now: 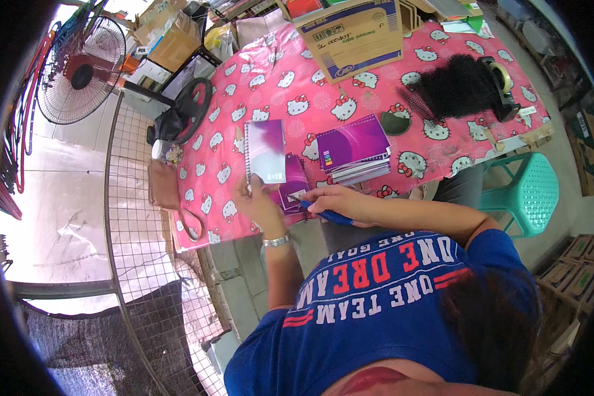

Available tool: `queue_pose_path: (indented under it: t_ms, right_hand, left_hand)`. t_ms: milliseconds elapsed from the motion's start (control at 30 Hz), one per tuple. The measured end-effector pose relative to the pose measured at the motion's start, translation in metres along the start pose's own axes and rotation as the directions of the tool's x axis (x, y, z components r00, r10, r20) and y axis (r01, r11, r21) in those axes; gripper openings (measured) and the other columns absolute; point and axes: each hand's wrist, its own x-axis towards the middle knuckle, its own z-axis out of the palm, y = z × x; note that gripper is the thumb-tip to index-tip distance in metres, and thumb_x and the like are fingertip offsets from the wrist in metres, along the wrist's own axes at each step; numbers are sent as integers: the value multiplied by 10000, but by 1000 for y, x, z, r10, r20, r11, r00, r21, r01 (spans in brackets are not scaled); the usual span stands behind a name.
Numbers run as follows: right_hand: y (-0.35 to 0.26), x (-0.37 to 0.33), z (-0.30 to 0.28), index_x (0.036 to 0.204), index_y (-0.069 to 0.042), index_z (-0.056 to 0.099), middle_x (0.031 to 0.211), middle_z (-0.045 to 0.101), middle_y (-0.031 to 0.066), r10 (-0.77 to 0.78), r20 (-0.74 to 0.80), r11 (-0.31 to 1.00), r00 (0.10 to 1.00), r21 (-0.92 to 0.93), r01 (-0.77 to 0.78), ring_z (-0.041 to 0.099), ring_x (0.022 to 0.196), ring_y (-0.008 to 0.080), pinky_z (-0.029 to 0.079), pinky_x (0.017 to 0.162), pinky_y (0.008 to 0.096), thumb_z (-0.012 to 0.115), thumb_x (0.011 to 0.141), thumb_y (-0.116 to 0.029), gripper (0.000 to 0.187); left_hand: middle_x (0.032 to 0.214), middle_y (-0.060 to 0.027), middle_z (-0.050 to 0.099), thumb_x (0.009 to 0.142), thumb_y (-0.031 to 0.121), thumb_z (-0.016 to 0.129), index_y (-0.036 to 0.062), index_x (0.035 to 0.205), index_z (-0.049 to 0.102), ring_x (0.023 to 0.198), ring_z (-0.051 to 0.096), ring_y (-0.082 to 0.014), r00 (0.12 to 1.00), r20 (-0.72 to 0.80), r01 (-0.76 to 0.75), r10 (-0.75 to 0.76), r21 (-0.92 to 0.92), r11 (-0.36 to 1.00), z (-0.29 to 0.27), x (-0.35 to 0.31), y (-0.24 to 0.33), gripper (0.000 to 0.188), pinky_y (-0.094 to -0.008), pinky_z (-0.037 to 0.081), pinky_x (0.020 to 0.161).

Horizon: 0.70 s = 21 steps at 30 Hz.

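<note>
A spiral-bound notebook [266, 150] with a shiny purple and white cover is tilted up off the table, its wire coil along the left edge. My left hand [257, 203] is closed on its lower left corner. Just to the right, my right hand [333, 200] grips blue-handled pliers [335, 217], whose small metal tip points left toward my left fingers. Another purple notebook [298, 173] lies flat beneath, partly covered by the raised one. Further right stands a stack of purple spiral notebooks [354, 142]. Whether the tip touches the coil is hard to see.
A pink patterned cloth covers the table [228, 155]. A cardboard box [353, 41] stands at the back, with black mesh [445, 86] and a tape dispenser [500, 86] to its right. A brown pouch [163, 185] is at the left edge, a green stool [521, 195] at right.
</note>
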Motion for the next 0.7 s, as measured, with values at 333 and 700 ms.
queue_pose_path:
  t_ms: [333,700]
  right_hand:
    - [50,80,-22,948,-27,627,815,598,53,-239,-110,958,965,-190,216,552,692,150,432,643,275,575,841,-282,282]
    - [6,-113,-158,1062,-41,678,1065,635,170,-186,-369,-243,911,-881,-406,596,1034,344,481,888,448,705,697,-300,449]
  left_hand:
    - [868,-87,592,825,106,699,2,915,583,723,593,-211,999,16,13,-38,744,668,-66,-15,-66,180,-347,509,641]
    - [1034,-122,631,850,222,665,44,1016,649,977,591,-265,812,582,-286,-51,472,834,36,39,-31,244,-392,474,843]
